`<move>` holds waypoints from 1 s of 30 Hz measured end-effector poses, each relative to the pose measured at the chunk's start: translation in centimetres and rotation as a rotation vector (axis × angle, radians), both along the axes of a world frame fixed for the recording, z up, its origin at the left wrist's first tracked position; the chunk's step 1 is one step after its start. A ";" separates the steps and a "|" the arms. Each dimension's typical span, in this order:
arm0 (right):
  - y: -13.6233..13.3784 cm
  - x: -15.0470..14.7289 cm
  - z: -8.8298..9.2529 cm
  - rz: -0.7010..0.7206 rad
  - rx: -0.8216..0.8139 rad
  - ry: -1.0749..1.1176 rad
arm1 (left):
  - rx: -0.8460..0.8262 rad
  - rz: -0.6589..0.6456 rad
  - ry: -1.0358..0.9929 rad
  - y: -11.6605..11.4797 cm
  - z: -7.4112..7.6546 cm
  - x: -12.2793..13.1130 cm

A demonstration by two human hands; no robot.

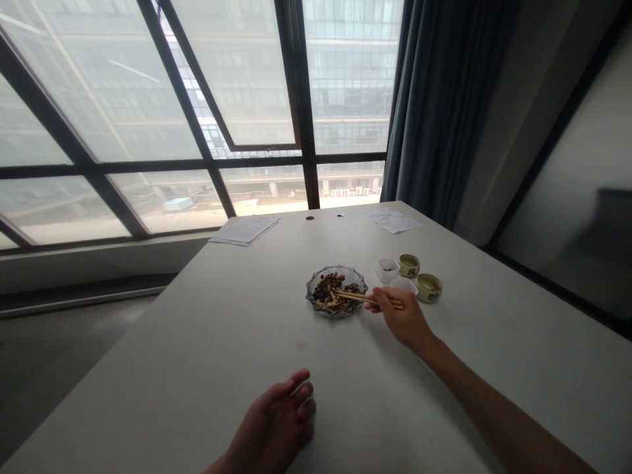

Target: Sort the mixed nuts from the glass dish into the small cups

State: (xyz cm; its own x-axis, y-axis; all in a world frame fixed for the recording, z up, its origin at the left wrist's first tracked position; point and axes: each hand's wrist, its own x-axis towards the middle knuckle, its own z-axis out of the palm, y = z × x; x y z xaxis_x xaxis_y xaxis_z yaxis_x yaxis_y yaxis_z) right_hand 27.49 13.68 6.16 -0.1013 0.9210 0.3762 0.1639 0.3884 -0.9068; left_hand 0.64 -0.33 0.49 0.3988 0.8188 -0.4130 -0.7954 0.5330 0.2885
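Note:
My right hand [402,317] is shut on a pair of wooden chopsticks [363,298], whose tips reach into a cut-glass dish [345,271]. The dish holds a heap of brown and tan nuts or similar small food [330,290], and the chopstick tips rest among the pieces. I cannot tell whether they pinch a piece. Lying on the white table [197,349] near the lower edge of the view, my left hand [274,421] holds nothing, its fingers loosely curled and apart.
Behind my right hand stand a small white square cup [388,270], a white bowl [403,285] and two ceramic tea cups [409,265] [429,287]. Papers [245,230] [392,220] lie at the far table edge, before a large window [247,85] and dark curtain [434,99].

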 end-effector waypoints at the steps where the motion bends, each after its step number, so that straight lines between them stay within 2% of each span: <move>1: 0.0 0.0 0.0 -0.007 0.003 0.006 | 0.000 0.001 0.001 0.0 0.0 0.0; 8: 0.1 0.4 0.9 -0.056 -0.005 0.106 | 0.006 0.002 0.000 0.1 -0.2 0.0; 11: 0.1 0.9 2.2 -0.087 0.001 0.157 | 0.000 0.001 0.002 0.1 -0.3 0.0; 14: 0.0 2.0 4.2 -0.146 0.029 0.205 | 0.000 0.005 0.010 0.1 -0.4 -0.1; 20: -0.2 6.3 8.8 -0.367 0.168 0.293 | 0.005 -0.001 0.005 0.1 -0.2 0.0; 24: -0.5 10.1 11.0 -0.522 0.270 0.325 | 0.003 0.001 0.001 0.0 -0.1 0.0; 27: -0.8 12.8 11.9 -0.614 0.235 0.278 | -0.003 0.004 0.005 -0.1 -0.1 -0.1; 30: -1.0 14.6 12.1 -0.672 0.090 0.198 | -0.003 0.003 0.011 -0.1 -0.2 -0.1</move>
